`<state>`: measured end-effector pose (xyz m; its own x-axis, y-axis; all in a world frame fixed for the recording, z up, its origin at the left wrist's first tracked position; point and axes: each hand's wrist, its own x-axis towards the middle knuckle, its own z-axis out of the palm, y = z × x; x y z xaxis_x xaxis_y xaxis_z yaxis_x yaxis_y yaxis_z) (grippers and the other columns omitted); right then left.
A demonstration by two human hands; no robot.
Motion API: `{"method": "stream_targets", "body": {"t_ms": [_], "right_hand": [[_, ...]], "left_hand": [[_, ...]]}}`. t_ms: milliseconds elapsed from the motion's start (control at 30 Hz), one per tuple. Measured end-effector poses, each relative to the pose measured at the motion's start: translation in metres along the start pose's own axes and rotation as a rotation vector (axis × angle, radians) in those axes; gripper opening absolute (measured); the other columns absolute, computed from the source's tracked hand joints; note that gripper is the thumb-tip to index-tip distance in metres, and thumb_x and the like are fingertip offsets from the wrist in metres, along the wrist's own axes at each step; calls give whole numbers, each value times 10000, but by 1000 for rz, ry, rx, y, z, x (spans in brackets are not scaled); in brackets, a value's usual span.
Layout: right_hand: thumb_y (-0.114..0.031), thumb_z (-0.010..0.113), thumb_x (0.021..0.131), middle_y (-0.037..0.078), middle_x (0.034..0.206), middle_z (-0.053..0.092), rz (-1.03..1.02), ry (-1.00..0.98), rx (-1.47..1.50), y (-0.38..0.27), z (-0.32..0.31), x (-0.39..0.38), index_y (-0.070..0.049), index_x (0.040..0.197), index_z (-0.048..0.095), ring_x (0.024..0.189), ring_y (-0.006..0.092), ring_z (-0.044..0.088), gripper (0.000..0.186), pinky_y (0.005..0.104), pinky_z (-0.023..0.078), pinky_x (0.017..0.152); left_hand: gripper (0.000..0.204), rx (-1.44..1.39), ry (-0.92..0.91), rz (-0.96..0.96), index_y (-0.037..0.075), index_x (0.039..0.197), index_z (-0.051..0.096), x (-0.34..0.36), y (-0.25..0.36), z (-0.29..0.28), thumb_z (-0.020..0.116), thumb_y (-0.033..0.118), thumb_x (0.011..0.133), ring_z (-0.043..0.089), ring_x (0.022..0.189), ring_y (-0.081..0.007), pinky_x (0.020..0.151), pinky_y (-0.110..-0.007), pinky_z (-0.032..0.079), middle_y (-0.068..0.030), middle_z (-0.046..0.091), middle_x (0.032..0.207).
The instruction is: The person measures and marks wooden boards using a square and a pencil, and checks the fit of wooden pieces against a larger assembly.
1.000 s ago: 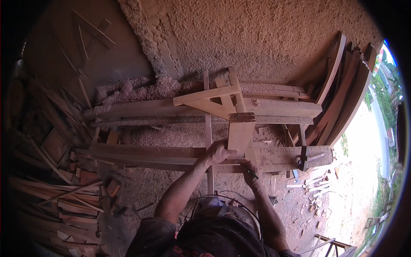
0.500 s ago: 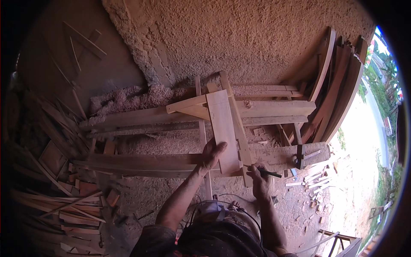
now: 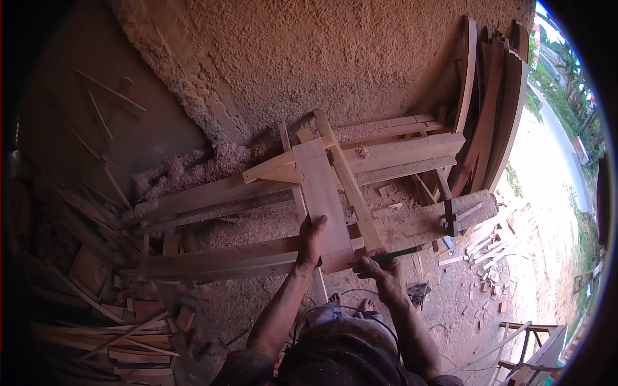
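Observation:
A flat light wooden board [image 3: 322, 193] lies lengthwise on a long workbench plank [image 3: 219, 260], leaning over a triangular wooden frame [image 3: 283, 168]. My left hand [image 3: 310, 241] grips the board's near left edge. My right hand [image 3: 380, 270] is closed on a slim green-handled tool [image 3: 396, 255], its tip at the board's near right corner. A narrow slat [image 3: 347, 183] runs diagonally along the board's right side.
Heaps of sawdust and shavings [image 3: 193, 170] lie behind the bench below a rough wall [image 3: 360, 58]. Curved planks [image 3: 496, 96] lean at the right. Offcuts [image 3: 84, 283] pile up at left. A dark clamp [image 3: 449, 215] sits on the bench's right end. Small scraps [image 3: 489, 251] litter the ground.
The board was short and upright on its end a second ago; it now lies flat and long. My right hand has taken up the green-handled tool at its near corner.

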<state>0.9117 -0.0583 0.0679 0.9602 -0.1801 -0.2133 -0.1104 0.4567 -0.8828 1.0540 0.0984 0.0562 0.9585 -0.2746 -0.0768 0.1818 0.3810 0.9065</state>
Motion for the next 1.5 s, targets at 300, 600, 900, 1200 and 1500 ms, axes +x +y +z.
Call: {"method": "stream_targets", "body": {"t_ms": [300, 600, 900, 1200, 1500], "right_hand": [[-162, 714, 939, 97, 894, 731, -40, 69, -73, 7, -2, -12, -42, 983, 630, 805, 177, 713, 153, 288, 562, 657], [-205, 719, 946, 92, 894, 718, -21, 70, -167, 7, -13, -23, -14, 1027, 629, 812, 155, 700, 226, 278, 549, 675], [-179, 715, 935, 75, 858, 712, -47, 217, -98, 10, -21, -36, -8, 1025, 652, 778, 141, 682, 203, 270, 528, 647], [-187, 707, 939, 64, 832, 719, -80, 309, -183, -12, -27, -52, 9, 958, 688, 735, 130, 671, 198, 278, 525, 622], [-129, 724, 912, 113, 845, 726, -168, 379, 65, 12, -89, -128, 19, 973, 667, 741, 179, 707, 170, 301, 563, 648]], "left_hand": [[505, 56, -28, 7, -3, 1279, 561, -9, -8, -6, 641, 373, 951, 575, 990, -119, 881, -300, 479, -42, 617, 1094], [479, 81, -64, 73, -8, 1268, 560, -15, -17, 5, 607, 370, 977, 558, 996, -122, 890, -300, 458, -43, 608, 1088], [450, 146, -156, 28, -12, 1267, 553, -17, -37, 18, 570, 351, 1001, 542, 989, -124, 886, -307, 448, -50, 596, 1083], [498, 116, -223, -31, 6, 1229, 555, -33, -43, 45, 597, 431, 973, 542, 1023, -157, 932, -334, 447, -60, 565, 1091], [546, 176, -434, -57, -8, 1302, 531, -54, -33, 82, 645, 372, 927, 565, 1036, -164, 911, -332, 466, -75, 594, 1151]]}}
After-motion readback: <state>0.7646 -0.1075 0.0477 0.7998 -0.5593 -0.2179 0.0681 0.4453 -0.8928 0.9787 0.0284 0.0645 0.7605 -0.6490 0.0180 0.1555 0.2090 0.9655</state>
